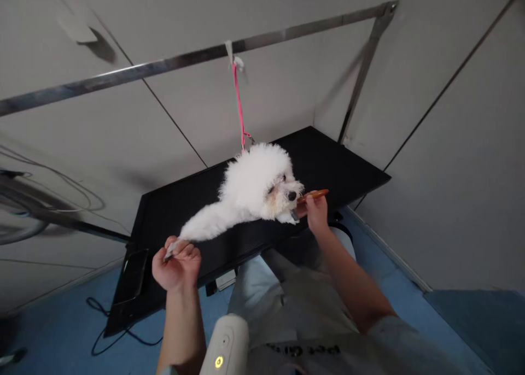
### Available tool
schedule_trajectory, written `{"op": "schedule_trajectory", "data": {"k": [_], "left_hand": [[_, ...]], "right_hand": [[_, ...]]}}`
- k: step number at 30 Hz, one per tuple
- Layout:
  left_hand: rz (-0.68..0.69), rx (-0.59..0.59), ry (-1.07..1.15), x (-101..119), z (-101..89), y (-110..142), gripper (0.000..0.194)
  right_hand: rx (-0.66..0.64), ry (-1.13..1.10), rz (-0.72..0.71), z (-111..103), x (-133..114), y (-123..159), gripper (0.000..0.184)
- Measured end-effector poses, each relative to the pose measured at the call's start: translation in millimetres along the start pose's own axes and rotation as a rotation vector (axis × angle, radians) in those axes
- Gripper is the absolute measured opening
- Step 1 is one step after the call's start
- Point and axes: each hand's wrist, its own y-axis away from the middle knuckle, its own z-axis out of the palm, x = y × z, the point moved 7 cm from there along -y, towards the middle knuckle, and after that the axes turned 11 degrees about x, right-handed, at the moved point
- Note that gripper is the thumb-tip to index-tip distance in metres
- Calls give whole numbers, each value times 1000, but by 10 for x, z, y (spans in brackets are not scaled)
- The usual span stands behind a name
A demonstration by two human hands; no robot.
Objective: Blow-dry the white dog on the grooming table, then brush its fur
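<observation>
A small white fluffy dog [250, 192] lies on a black grooming table [336, 167], its head turned toward me. A pink leash [238, 104] runs from its neck up to a metal bar [164, 64]. My left hand [177, 265] is closed round the dog's outstretched front paw at the table's near edge. My right hand [316, 210] is closed on an orange comb [315, 194] held right at the dog's muzzle.
A dark phone [133, 275] lies at the table's left end. Cables [110, 331] trail on the blue floor under it. A white device with a lit yellow button [225, 346] sits by my lap. Grey walls stand close behind and to the right.
</observation>
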Motion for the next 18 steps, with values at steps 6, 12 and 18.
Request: {"op": "schedule_trajectory", "data": {"k": [6,12,18], "left_hand": [[65,537,98,-579,-830,-301,34],[-453,412,-450,-2029,-746,285,9],[-475,-74,-573,-2614,248,118,26]], "right_hand": [[-369,104,326,271,656,-111,43],[-463,141,389,186,852,247,49],[-517,340,203,-141,563,983,41]]}}
